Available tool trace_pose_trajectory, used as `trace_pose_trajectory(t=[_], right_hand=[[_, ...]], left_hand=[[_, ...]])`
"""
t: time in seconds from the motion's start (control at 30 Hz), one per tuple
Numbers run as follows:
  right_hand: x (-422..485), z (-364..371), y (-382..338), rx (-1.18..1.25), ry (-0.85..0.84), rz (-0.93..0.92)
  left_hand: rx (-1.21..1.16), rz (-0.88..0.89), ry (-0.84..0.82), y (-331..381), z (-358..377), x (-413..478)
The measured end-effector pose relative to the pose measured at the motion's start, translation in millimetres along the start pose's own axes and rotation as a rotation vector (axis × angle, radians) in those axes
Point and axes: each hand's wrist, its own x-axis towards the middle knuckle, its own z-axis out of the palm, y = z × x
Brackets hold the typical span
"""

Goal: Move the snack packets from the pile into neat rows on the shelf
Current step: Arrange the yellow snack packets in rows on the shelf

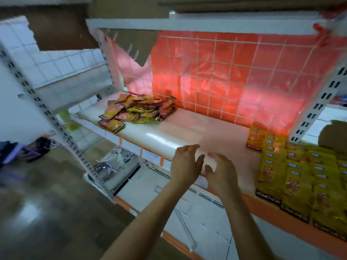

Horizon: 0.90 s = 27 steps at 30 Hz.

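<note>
Both hands are empty. Left hand (185, 164): fingers (188, 147) loosely bent and slightly spread, gripping nothing, thumb angled toward the other hand. Right hand (222, 174): much the same, fingers (217, 156) relaxed and curved, thumb apart, nothing held. The palms roughly face each other across a narrow gap, not touching. Both sit over the front lip of the glossy white shelf board (169, 136) with its orange front strip, about mid-width. Can't tell whether they touch the board.

Task items:
- Loose pile of red-and-yellow foil snack packets (135, 111): far left of the board, toward the back, well apart from the hands. The packets overlap and their long axes run in all directions. The frontmost packet (112, 125) lies flat with its black end band toward the shelf front.
- Rows of yellow rectangular packets (300, 175): right end of the board, shingled. Long axes run front-to-back, black band ends toward the front edge, columns side by side and touching.
- A single yellow packet (254, 136) sits behind the leftmost column, near the back, oriented the same way.

Surroundings:
- White wire grid panel (216, 72) at the back, with a red plastic sheet behind it.
- White slotted upright (56, 119) on the left.
- Brown cardboard box (332, 132) at far right.
- Lower white shelf (187, 212) below the hands.
- Shiny metal item (102, 167) down there, too blurred to identify.
</note>
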Motion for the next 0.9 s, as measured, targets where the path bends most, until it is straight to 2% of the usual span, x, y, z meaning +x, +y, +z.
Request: trace_pose_trajectory(t=[0.4,0.57,0.67,0.9], right_hand=[[101,99,-77,0.073,-0.088,-0.061],[156,133,-114,0.061,-0.033,-0.097],[180,153,-126,0.057,0.000,-0.186],[215,189,-130,-0.062,-0.109,-0.302]], left_hand=[[0.126,-0.270,-0.002,-125,-44,81],[0.101,-0.443,-0.071,-171,-54,123],[0.129,-0.474,-0.079,-182,-55,139],[0.202,-0.465,-0.114,-200,-51,157]])
